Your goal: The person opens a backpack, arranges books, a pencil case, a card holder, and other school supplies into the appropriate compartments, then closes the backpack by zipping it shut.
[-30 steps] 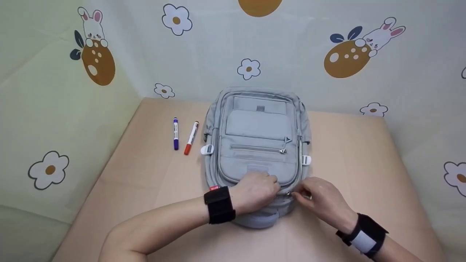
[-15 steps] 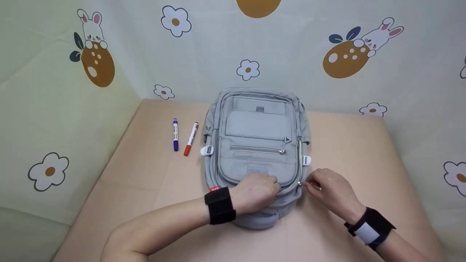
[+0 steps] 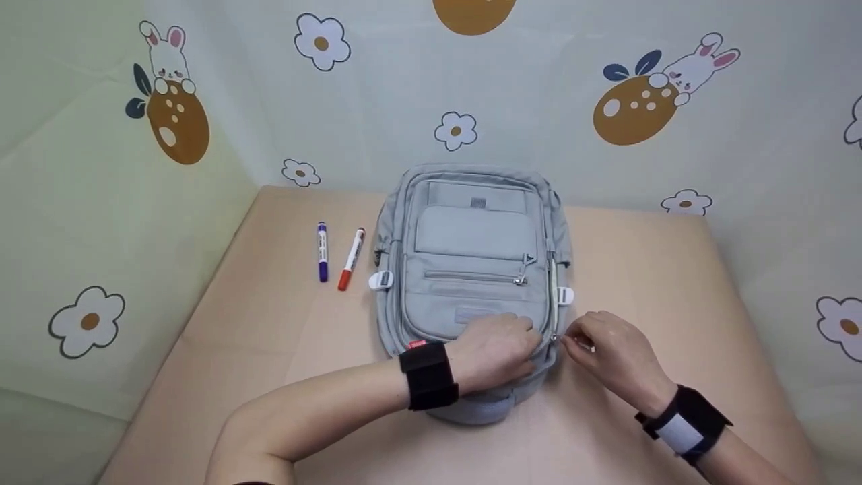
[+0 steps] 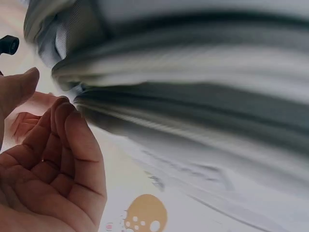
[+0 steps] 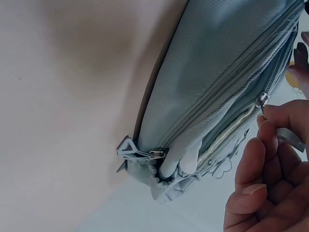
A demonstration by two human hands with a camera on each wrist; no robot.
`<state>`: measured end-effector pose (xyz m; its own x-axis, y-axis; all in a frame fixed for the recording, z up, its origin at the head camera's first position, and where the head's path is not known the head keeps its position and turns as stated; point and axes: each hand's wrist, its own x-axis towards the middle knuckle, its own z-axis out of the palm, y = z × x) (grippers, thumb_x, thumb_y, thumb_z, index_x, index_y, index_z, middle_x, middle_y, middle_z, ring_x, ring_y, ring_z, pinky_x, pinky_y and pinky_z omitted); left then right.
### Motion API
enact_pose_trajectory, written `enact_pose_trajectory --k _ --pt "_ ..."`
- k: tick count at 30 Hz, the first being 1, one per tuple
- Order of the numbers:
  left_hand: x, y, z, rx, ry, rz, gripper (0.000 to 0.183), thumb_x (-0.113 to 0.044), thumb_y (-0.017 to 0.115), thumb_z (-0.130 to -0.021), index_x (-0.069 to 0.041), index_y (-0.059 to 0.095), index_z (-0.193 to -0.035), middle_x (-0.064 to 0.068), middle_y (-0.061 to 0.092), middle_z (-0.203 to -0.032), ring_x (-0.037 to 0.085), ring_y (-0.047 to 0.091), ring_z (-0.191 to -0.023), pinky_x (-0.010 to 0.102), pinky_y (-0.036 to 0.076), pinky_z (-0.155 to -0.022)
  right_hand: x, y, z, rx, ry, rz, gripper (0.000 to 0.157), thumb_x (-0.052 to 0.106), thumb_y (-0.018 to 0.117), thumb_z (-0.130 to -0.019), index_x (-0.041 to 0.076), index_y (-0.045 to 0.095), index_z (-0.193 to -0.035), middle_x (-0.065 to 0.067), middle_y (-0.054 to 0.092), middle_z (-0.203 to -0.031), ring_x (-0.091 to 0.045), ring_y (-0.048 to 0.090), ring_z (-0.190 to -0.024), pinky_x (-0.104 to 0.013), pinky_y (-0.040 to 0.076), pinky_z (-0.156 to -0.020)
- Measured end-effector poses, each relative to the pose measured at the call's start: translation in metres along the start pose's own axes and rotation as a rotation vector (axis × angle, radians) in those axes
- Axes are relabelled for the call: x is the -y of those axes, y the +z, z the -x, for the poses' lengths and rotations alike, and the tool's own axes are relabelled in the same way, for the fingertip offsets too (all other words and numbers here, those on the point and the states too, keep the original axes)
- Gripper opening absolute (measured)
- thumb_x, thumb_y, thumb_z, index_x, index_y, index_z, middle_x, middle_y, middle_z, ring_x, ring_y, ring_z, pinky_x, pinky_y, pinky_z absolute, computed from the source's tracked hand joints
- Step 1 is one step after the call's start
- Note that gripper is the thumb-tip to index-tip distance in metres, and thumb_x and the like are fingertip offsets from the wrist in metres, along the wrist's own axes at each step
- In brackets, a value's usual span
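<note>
A grey-blue backpack [image 3: 471, 229] lies front up on the table in the head view. At its lower right edge my right hand [image 3: 613, 357] pinches a metal zipper pull; the right wrist view shows the zipper slider [image 5: 262, 99] just beyond the fingertips. The side compartment [image 5: 231, 121] gapes along its zipper on one side of that slider. My left hand [image 3: 498, 350] is over the near end of the backpack. In the left wrist view its fingers [image 4: 84, 150] are loosely bent, the thumb apart from them, with nothing visible between; the fingertips are beside the backpack's edge.
Two markers, one purple-capped [image 3: 322, 252] and one red-capped [image 3: 351, 259], lie left of the backpack on the beige tabletop [image 3: 269, 323]. White buckles [image 3: 382, 279] stick out at both backpack sides. Printed cloth walls [image 3: 539, 81] surround the table.
My right hand has drawn the zipper pull up and right around the backpack's corner, then stayed there. My left hand has slid right along the near end, toward the zipper.
</note>
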<state>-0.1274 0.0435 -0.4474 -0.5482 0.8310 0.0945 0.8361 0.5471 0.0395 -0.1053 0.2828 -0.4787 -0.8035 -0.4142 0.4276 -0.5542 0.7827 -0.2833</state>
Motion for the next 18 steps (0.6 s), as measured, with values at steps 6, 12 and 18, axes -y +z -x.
enact_pose_trajectory --k 6,12,18 --pt "-0.007 0.003 -0.019 0.018 -0.034 -0.020 0.027 -0.041 0.067 -0.097 -0.014 0.068 -0.104 -0.002 0.062 -0.088 0.014 0.056 -0.072 0.027 0.046 -0.053 0.003 0.000 0.001 -0.021 0.009 0.012 0.011 0.010 0.080 -0.084 0.016 0.072 -0.086 0.009 0.061 -0.077 -0.004 0.054 -0.069 -0.024 0.049 -0.058" --pt "-0.015 0.006 -0.028 0.055 -0.110 -0.138 0.027 -0.041 0.062 -0.099 -0.015 0.066 -0.098 -0.002 0.061 -0.082 0.013 0.056 -0.065 0.028 0.047 -0.047 0.005 0.000 0.000 -0.049 -0.004 0.001 0.007 0.012 0.075 -0.088 0.017 0.071 -0.085 0.010 0.061 -0.077 -0.004 0.055 -0.070 -0.024 0.048 -0.058" --pt "-0.019 0.007 -0.027 0.099 -0.097 -0.193 0.024 -0.038 0.063 -0.099 -0.017 0.069 -0.091 -0.003 0.061 -0.076 0.012 0.055 -0.060 0.027 0.046 -0.044 0.002 0.002 -0.001 -0.046 -0.005 -0.013 0.007 0.012 0.077 -0.086 0.017 0.072 -0.086 0.011 0.063 -0.078 -0.003 0.056 -0.070 -0.023 0.049 -0.058"
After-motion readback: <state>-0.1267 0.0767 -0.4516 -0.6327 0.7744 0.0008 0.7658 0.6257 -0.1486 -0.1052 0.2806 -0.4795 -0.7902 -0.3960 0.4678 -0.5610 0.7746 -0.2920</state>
